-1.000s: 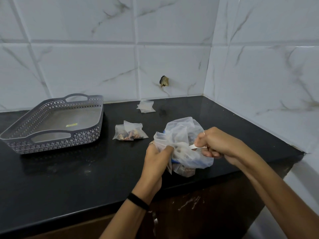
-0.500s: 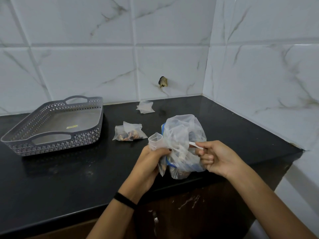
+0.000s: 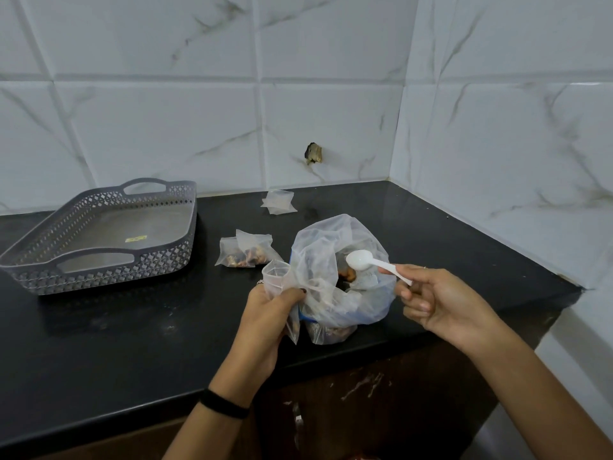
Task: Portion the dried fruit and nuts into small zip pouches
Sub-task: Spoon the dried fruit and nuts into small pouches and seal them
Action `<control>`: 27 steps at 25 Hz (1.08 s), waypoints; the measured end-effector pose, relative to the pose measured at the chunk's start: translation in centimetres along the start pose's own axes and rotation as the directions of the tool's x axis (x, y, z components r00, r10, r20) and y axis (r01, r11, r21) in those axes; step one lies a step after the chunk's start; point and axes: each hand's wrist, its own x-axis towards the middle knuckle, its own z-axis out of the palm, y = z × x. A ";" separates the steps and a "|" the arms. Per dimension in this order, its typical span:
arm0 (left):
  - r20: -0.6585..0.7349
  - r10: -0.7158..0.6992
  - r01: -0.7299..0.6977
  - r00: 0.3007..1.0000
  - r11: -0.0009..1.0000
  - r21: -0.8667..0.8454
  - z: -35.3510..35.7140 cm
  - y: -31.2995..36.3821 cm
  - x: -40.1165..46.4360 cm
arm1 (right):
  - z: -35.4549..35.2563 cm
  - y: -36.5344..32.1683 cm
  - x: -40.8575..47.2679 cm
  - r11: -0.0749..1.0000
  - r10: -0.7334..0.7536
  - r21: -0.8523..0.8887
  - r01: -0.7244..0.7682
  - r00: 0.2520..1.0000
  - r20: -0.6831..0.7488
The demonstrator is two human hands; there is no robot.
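The right hand (image 3: 441, 302) pinches a white spoon (image 3: 368, 263) over the big bag (image 3: 335, 277) of dried fruit on the table (image 3: 132, 343). The left hand (image 3: 268, 313) grips an open pouch (image 3: 275, 277) and the bag's edge. Filled pouches (image 3: 245, 252) lie left, beside a grey tray (image 3: 99, 237).

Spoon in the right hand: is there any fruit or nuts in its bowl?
No. The spoon held by the right hand shows a bare white bowl above the open bag.
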 end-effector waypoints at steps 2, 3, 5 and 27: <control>-0.008 0.009 -0.009 1.000 1.000 0.026 0.0 0.1 -0.1 | 0.2 -0.3 -0.2 0.952 -0.120 -0.289 0.100 0.992 -0.049; -0.015 0.008 -0.007 1.000 1.000 0.027 0.0 0.2 -0.2 | 0.5 -0.5 -0.3 0.873 -0.201 -0.462 0.153 0.978 -0.056; -0.033 -0.008 0.008 0.999 1.000 0.021 0.0 0.2 -0.2 | 1.2 -0.8 0.1 0.623 -0.364 -0.744 0.240 0.931 -0.004; 0.007 -0.327 0.326 0.945 0.944 0.049 -0.8 2.1 1.4 | 5.5 -0.2 1.2 -0.083 -0.418 -0.985 0.154 0.892 0.174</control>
